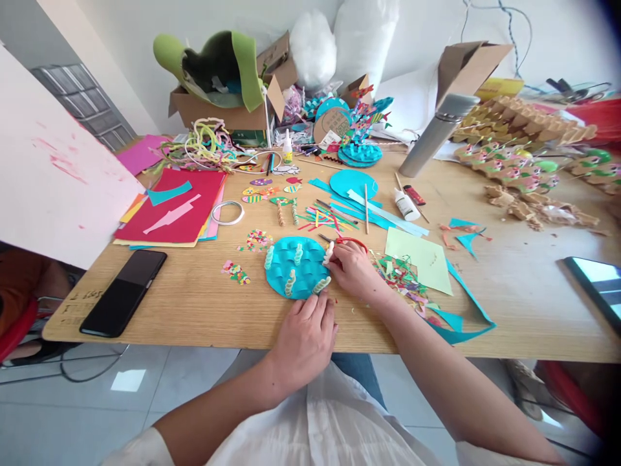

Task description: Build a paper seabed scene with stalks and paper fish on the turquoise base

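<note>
A round blue paper disc [277,270] with a woven, ridged top lies flat at the front of the table. Several pale twisted pipe-cleaner coils [290,283] stand or lean on it. At its right rim, my right hand [356,268] pinches a whitish pipe-cleaner coil [328,252] between thumb and fingertips. My left hand [306,333] rests palm down at the near rim, its bent fingers against the disc beside a greenish coil [321,285]. What lies under the left fingers is hidden. Red-handled scissors [353,242] lie just behind my right hand.
Paper scraps [405,278] and a pale green sheet [422,259] lie to the right. A phone [123,294] and coloured paper stack [169,213] are at left. Behind are paper fish [262,191], a glue bottle [406,204], a second blue disc [353,186] and a tilted grey flask [434,136].
</note>
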Demonstrator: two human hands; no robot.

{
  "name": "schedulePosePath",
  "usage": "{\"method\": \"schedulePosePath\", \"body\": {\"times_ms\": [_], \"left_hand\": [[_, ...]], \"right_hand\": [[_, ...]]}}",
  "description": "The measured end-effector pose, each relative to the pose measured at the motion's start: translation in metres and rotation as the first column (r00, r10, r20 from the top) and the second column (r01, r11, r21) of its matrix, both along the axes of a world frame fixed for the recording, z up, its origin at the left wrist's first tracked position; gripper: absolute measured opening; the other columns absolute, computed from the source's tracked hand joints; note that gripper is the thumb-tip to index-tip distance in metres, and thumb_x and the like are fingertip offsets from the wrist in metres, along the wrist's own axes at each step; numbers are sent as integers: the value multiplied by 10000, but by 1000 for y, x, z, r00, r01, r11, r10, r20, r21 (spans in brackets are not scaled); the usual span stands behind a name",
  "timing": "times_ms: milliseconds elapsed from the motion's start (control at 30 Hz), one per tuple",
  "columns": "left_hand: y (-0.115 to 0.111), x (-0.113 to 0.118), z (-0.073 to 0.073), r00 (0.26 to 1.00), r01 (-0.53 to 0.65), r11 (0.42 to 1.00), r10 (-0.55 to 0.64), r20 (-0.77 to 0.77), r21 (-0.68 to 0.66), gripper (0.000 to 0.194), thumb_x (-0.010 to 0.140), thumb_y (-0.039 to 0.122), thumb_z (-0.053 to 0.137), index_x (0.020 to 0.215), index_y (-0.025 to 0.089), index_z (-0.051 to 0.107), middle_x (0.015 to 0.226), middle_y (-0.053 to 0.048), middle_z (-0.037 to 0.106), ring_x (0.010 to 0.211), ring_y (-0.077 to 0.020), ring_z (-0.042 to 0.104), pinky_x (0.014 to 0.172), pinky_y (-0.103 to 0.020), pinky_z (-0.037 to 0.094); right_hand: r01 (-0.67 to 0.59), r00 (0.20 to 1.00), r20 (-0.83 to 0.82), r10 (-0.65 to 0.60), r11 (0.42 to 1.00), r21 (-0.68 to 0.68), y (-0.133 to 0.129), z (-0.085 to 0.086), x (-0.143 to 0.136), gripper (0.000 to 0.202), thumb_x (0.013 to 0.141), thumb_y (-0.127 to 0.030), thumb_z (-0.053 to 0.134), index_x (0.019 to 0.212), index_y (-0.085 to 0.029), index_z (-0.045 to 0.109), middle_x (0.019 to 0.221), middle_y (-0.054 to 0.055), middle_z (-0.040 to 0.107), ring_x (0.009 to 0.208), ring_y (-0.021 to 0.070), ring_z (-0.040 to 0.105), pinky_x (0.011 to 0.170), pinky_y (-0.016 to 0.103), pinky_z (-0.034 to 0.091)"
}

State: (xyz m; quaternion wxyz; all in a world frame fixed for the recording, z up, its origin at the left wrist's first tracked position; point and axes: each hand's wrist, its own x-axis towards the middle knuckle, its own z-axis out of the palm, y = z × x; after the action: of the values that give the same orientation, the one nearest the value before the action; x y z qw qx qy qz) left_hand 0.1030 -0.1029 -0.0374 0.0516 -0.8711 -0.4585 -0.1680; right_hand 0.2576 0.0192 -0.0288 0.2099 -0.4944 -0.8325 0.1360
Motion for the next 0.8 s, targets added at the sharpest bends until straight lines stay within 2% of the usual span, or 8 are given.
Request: {"method": "schedulePosePath", "body": {"times_ms": [267, 500, 667, 800], "left_hand": [[1, -1, 4, 1000, 9, 1000, -9, 21, -27, 349, 956, 248, 453, 1223, 67, 586, 1316, -160, 594, 1153, -254, 543, 912, -385, 448], [0, -1, 4, 999, 3, 1000, -2, 48, -28, 319, 955, 260, 461, 1194, 101, 600, 1331, -146, 586, 1138, -252, 548, 908, -395, 455], [-1, -2, 4, 999, 0, 1000, 1, 54, -10, 313, 945, 258, 479, 1183, 95, 601, 1325, -143, 590, 1118, -250, 549, 902, -395, 456], [-1, -2, 3, 998, -1, 1000, 1, 65, 2, 308, 940, 259, 492, 1177, 96, 603, 1318, -142, 594, 1125, -251, 546, 914, -397, 451]], "right_hand": [[0, 996, 93, -13, 991, 131, -8, 0, -7, 181, 885, -161, 481, 713, -206, 515, 822, 113, 627, 897, 264, 497, 811, 387, 360], [58, 995, -84, -54, 997, 43, -6, -6, 1, 203, 865, -241, 574, 673, -204, 517, 781, 68, 626, 835, 230, 526, 781, 350, 383], [32, 980, -197, -36, 999, -19, -5, -6, 6, 143, 854, -266, 609, 732, -192, 599, 785, 50, 646, 799, 204, 549, 759, 330, 397], [11, 976, -216, -15, 1000, -19, -3, -4, 6, 141, 858, -260, 605, 733, -194, 610, 777, 45, 646, 783, 195, 553, 743, 322, 401]]}}
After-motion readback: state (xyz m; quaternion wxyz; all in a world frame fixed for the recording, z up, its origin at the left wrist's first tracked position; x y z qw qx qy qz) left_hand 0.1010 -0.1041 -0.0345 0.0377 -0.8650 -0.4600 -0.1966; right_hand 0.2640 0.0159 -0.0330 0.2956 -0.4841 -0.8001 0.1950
